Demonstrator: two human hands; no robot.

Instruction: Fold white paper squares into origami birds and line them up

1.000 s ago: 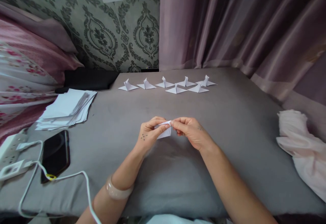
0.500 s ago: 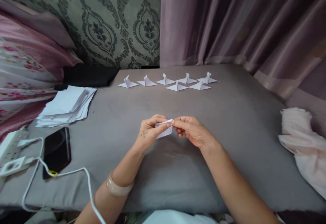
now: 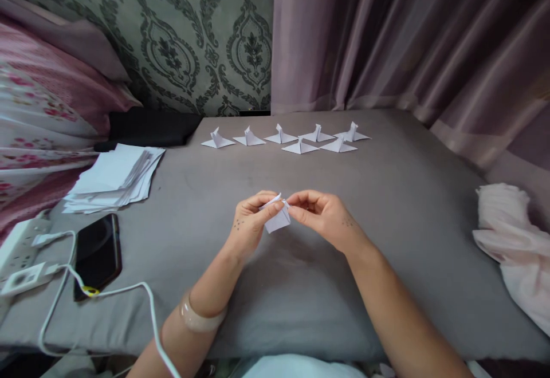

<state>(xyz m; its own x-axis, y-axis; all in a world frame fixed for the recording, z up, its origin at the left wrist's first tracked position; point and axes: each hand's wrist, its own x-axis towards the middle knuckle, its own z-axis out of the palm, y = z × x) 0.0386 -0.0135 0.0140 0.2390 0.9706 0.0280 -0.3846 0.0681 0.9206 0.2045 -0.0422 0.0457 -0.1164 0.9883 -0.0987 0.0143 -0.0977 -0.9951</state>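
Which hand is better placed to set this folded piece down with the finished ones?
Probably the right hand: it already pinches the folded paper, and the finished paper figures lie ahead, slightly rightward.

Both forearms extend forward and converge at centre. Left hand [image 3: 251, 224]: fingers curled, thumb and forefinger pinched. Right hand [image 3: 324, 217]: fingertips pinched, meeting the left hand's fingertips.

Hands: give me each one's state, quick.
Left hand: shut on the small folded white paper piece.
Right hand: fingertips pinch the same paper's top edge.
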